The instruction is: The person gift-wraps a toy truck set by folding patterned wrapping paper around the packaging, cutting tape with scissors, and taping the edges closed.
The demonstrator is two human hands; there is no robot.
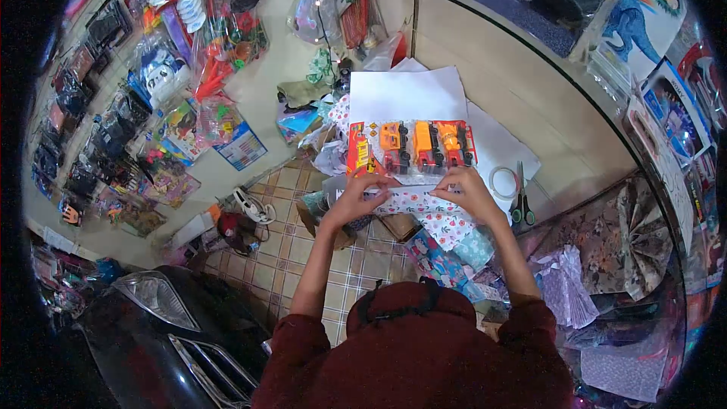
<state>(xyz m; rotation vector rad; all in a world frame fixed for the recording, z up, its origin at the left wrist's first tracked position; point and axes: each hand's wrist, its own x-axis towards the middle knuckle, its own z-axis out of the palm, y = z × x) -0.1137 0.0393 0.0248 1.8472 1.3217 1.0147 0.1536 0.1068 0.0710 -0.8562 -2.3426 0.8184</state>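
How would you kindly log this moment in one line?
left hand, right hand: at floral paper; toy-truck pack: beyond hands; scissors: untouched

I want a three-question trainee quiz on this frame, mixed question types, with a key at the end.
1. True or false: the scissors lie to the right of the toy pack.
2. Which pattern is on the paper between the left hand and the right hand: (a) stripes, (b) flowers or (c) checks?
3. How many toy vehicles sit in the pack?

Key: 1, true; 2, b; 3, three.
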